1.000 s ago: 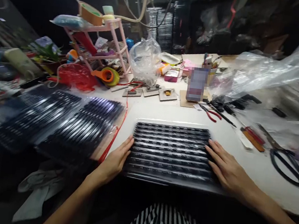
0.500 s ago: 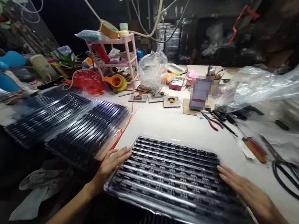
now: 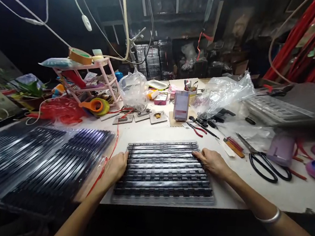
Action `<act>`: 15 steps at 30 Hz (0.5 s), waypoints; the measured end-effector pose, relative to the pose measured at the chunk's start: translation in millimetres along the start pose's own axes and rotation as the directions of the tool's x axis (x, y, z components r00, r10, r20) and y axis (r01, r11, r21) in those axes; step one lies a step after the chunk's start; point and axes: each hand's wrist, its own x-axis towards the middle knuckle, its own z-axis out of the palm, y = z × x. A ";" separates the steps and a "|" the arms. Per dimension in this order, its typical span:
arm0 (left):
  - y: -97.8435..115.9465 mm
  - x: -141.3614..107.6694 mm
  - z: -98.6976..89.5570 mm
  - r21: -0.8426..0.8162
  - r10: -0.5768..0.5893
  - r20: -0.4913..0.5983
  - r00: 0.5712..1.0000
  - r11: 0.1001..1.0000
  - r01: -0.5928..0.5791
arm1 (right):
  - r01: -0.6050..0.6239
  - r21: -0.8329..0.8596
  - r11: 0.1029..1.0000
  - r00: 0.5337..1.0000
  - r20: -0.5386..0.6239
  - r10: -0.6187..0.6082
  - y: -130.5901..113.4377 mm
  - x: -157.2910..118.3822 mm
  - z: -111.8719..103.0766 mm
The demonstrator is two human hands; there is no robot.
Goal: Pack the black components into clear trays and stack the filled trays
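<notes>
A clear plastic tray (image 3: 165,203) with rows of black strip-like parts (image 3: 165,168) lies at the front edge of the white table. My left hand (image 3: 117,166) is closed on the tray's left side, its fingers partly hidden by the hand itself. At the upper right side, my right hand (image 3: 212,163) grips the tray with its fingertips over the rim. To the left of my left hand are more trays (image 3: 58,163) filled with similar black strips. A red ribbon (image 3: 101,172) runs down between those trays and my left hand.
Large black-handled scissors (image 3: 263,164), red-handled pliers (image 3: 197,129) and an orange-handled tool (image 3: 235,146) lie to the right. Farther back stand a pink rack (image 3: 108,70), a phone-like object (image 3: 181,105) with a blurred face, and crumpled clear plastic (image 3: 225,93).
The tray has moved away from my body and now lies flatter on the table, both hands still at its sides. My right fingers, previously stretched along the edge, are now curled. The view has turned right.
</notes>
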 end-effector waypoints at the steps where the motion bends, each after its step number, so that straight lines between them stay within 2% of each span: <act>1: -0.4 -0.8 4.4 0.066 -0.030 0.007 1.000 0.997 0.029 | -0.004 -0.065 0.998 1.000 0.012 0.005 0.0 0.4 1.1; 3: 2.8 -1.3 10.7 0.171 -0.065 0.002 0.998 0.983 0.064 | 0.028 -0.174 0.984 1.000 0.011 -0.027 -5.9 -1.1 2.5; 6: 21.8 2.5 21.5 0.292 0.005 0.029 1.000 0.956 -0.014 | 0.215 -0.255 0.943 0.976 0.028 -0.215 -29.4 -3.6 11.7; 8: 43.3 7.5 31.9 0.339 0.111 0.145 0.983 0.928 -0.155 | 0.388 -0.246 0.888 0.921 0.098 -0.376 -49.8 -1.1 24.5; 11: 71.2 14.6 45.5 0.298 0.252 0.319 0.913 0.888 -0.350 | 0.569 -0.177 0.803 0.820 0.186 -0.541 -72.0 8.6 43.9; 13: 73.5 16.2 47.4 0.262 0.302 0.352 0.886 0.877 -0.403 | 0.611 -0.143 0.778 0.789 0.191 -0.584 -72.7 15.1 49.8; 15: 59.0 12.5 42.7 0.230 0.298 0.339 0.892 0.894 -0.385 | 0.590 -0.135 0.796 0.806 0.160 -0.570 -61.2 16.8 48.7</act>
